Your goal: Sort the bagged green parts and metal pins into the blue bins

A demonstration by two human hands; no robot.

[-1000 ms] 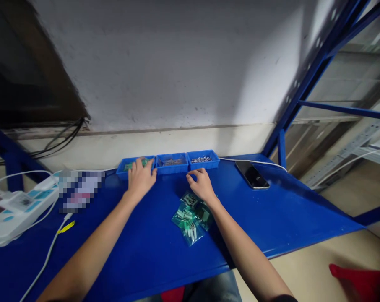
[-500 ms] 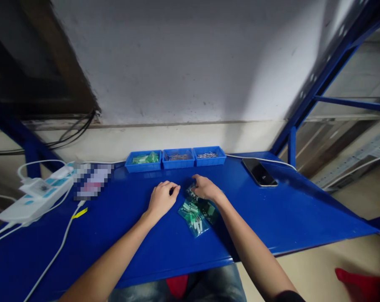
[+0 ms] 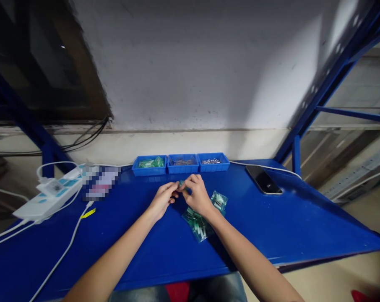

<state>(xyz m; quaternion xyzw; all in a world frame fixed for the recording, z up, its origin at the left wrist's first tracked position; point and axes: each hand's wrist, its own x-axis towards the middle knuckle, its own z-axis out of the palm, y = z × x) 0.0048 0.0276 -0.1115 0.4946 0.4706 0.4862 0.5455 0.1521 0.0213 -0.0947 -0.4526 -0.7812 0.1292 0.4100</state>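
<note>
My left hand (image 3: 163, 199) and my right hand (image 3: 196, 195) meet above the blue table, thumbs and fingers pinched together. Between their fingertips shows a small greenish plastic bag (image 3: 181, 183), mostly covered by the fingers. Under and beside my right wrist lie several clear bags (image 3: 200, 228) with green and white plug-like pieces inside. Another small bag (image 3: 219, 199) with pale pieces lies just right of that wrist. Beyond the hands stand a blue bin (image 3: 149, 171) of green and white pieces, a middle bin (image 3: 183, 169) of brownish screws and a right bin (image 3: 213, 167) of silvery screws.
A black phone (image 3: 264, 180) lies on the table (image 3: 256, 226) at the right. At the left are a white power strip (image 3: 53, 197), a blurred-out item (image 3: 102, 184) and a white cable (image 3: 72, 241) with a yellow tag. A wall rises behind the bins.
My left hand left the left bin and came right to meet my right hand. My right hand went down to the bags, then rose with a bag. The view shifted slightly.
</note>
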